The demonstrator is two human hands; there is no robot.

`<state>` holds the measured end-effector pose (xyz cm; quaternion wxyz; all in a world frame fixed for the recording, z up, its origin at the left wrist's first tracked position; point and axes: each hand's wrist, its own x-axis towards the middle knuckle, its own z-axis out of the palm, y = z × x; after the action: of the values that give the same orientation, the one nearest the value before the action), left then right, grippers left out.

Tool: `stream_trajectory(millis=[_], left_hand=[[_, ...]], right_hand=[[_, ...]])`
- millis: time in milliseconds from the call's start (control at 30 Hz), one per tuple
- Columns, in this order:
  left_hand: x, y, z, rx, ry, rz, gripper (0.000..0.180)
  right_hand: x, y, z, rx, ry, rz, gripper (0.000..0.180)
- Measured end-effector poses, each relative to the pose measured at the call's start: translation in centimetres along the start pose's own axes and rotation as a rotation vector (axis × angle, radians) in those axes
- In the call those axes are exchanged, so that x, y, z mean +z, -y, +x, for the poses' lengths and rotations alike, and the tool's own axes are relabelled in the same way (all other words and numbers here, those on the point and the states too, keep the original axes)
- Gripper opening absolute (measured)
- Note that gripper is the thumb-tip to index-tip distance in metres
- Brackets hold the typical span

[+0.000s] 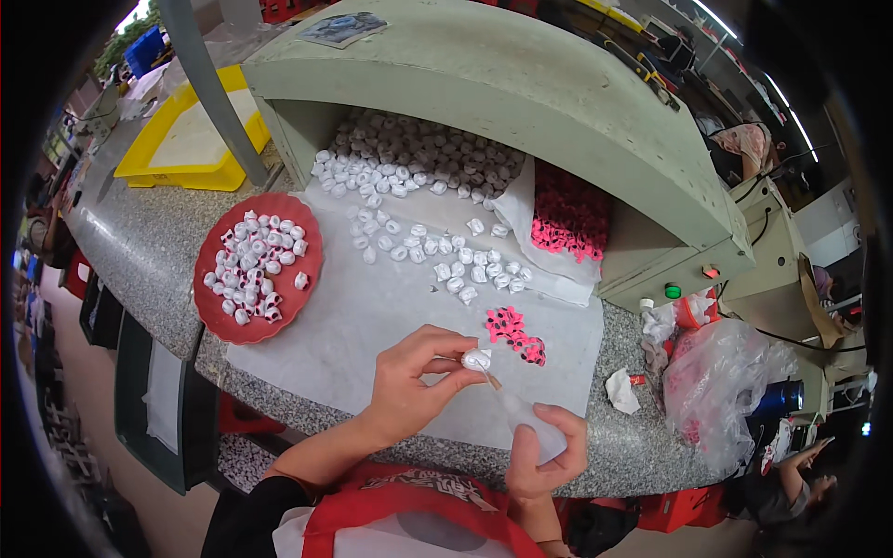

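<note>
My left hand pinches a small white rounded piece between thumb and fingertips, above the paper-covered bench. In my right hand is a pale squeeze bottle, tilted so its thin nozzle meets or nearly meets the piece; actual contact is too small to tell. Just beyond the hands lies a little cluster of pink pieces with dark spots. Loose white pieces are scattered farther back. On the left, a red scalloped plate bears many white pieces with pink showing on some.
A pale green metal hood arches over heaps of white pieces and pink pieces. A yellow tray stands at the far left. Crumpled tissue and a clear plastic bag lie to the right. Another person is at lower right.
</note>
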<state>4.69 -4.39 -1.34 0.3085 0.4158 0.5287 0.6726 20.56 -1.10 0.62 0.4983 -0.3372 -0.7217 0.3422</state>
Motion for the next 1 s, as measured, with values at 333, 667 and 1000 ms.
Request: stream_trajectory(millis=[333,667,1000], left_hand=[[-0.1,-0.2,-0.1,0.049,-0.062,0.032,0.031],[0.0,-0.5,-0.2,0.073,-0.073,0.084,0.031],[0.3,-0.5,-0.4,0.146,-0.109,0.225,0.031]], right_hand=[[0.6,-0.4,1.0,-0.18,0.014,-0.012,0.021],[0.9,-0.7,1.1,-0.179,0.033,0.036,0.02],[1.5,-0.2,1.0,-0.392,0.049,-0.08,0.026]])
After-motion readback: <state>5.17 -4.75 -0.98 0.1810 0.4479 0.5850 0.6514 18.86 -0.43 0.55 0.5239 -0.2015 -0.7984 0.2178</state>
